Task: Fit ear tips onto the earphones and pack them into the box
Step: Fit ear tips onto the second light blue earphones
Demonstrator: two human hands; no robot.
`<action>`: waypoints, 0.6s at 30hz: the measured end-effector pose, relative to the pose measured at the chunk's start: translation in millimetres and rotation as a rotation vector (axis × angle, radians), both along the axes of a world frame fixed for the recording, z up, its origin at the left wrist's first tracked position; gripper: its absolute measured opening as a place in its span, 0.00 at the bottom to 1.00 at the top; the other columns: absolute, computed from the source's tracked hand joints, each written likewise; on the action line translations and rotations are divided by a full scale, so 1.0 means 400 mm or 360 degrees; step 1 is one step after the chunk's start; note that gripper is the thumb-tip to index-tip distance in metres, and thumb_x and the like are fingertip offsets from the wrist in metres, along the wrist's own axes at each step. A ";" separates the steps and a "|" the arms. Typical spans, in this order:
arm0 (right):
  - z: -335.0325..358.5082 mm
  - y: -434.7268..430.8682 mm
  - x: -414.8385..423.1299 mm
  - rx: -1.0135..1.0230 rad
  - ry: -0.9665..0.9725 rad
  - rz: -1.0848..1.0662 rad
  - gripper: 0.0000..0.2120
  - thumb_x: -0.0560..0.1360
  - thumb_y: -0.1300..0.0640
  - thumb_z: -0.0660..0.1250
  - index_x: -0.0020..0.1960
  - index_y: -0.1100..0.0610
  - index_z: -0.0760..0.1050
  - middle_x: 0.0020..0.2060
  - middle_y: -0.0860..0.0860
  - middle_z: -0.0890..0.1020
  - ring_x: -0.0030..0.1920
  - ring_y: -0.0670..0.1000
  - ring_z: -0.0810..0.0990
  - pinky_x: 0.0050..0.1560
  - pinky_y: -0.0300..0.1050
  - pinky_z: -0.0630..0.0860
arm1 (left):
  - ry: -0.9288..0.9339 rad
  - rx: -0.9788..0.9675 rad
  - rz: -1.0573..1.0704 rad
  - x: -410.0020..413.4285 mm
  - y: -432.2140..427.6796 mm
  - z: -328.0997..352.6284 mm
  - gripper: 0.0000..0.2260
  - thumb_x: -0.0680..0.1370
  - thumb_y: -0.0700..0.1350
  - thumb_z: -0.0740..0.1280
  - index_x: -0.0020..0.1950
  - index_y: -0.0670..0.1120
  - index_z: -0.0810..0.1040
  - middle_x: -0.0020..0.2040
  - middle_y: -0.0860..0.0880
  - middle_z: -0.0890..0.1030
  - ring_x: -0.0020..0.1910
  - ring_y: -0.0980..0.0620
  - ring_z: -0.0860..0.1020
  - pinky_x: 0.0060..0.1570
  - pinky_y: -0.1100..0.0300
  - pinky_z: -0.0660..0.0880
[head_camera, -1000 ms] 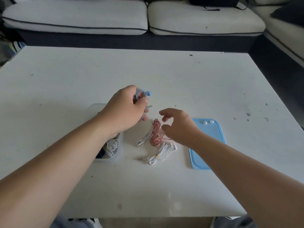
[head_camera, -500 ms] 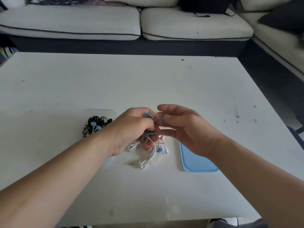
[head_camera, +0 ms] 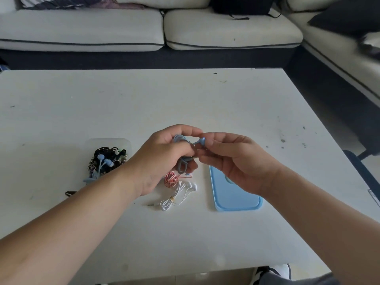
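surface (head_camera: 205, 99): white, matt, smooth, scuffed with dark specks. lid (head_camera: 236, 199): blue plastic, smooth, soft sheen. box (head_camera: 96, 141): clear plastic, slightly frosted. blue earphones (head_camera: 201, 141): smooth matt plastic buds, rubbery-looking cable. white earphones (head_camera: 178, 194): glossy plastic; jack plug (head_camera: 151, 205) shiny metal. sofa (head_camera: 82, 27): cream cloth, matt, dark piping.

White rectangular table (head_camera: 205, 103), top scuffed and flecked with dark marks, under soft, even light. Beyond the table's far edge: cream sofa (head_camera: 82, 29) with dark piping on a dark base, black bag (head_camera: 240, 5) resting on it. To the table's right: second cream sofa section (head_camera: 339, 58) bearing a dark cushion (head_camera: 345, 19).
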State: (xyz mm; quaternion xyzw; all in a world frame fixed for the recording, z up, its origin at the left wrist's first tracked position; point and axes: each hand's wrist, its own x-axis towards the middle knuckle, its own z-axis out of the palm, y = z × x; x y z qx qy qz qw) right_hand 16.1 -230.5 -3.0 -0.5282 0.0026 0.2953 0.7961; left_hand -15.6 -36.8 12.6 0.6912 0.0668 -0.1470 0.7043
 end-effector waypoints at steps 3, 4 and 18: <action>0.001 -0.013 -0.001 -0.0088 -0.0072 -0.0023 0.09 0.80 0.64 0.66 0.58 0.67 0.80 0.46 0.60 0.84 0.46 0.55 0.83 0.47 0.43 0.83 | -0.0098 0.0107 0.0050 -0.006 -0.024 0.006 0.09 0.78 0.39 0.73 0.55 0.51 0.86 0.39 0.45 0.81 0.34 0.43 0.82 0.48 0.41 0.81; -0.001 -0.019 -0.003 -0.0109 -0.0082 -0.0034 0.09 0.80 0.64 0.67 0.57 0.67 0.80 0.45 0.59 0.83 0.45 0.54 0.83 0.47 0.43 0.83 | -0.0141 0.0153 0.0081 -0.007 -0.031 0.007 0.07 0.78 0.42 0.75 0.54 0.52 0.86 0.40 0.45 0.82 0.34 0.44 0.82 0.47 0.41 0.82; -0.012 -0.159 0.036 -0.1011 -0.0241 -0.0600 0.07 0.78 0.56 0.72 0.51 0.61 0.83 0.37 0.56 0.84 0.35 0.53 0.81 0.40 0.48 0.83 | -0.0152 0.0451 0.0055 0.019 -0.115 -0.005 0.03 0.79 0.45 0.72 0.48 0.51 0.85 0.34 0.49 0.83 0.34 0.51 0.82 0.38 0.50 0.75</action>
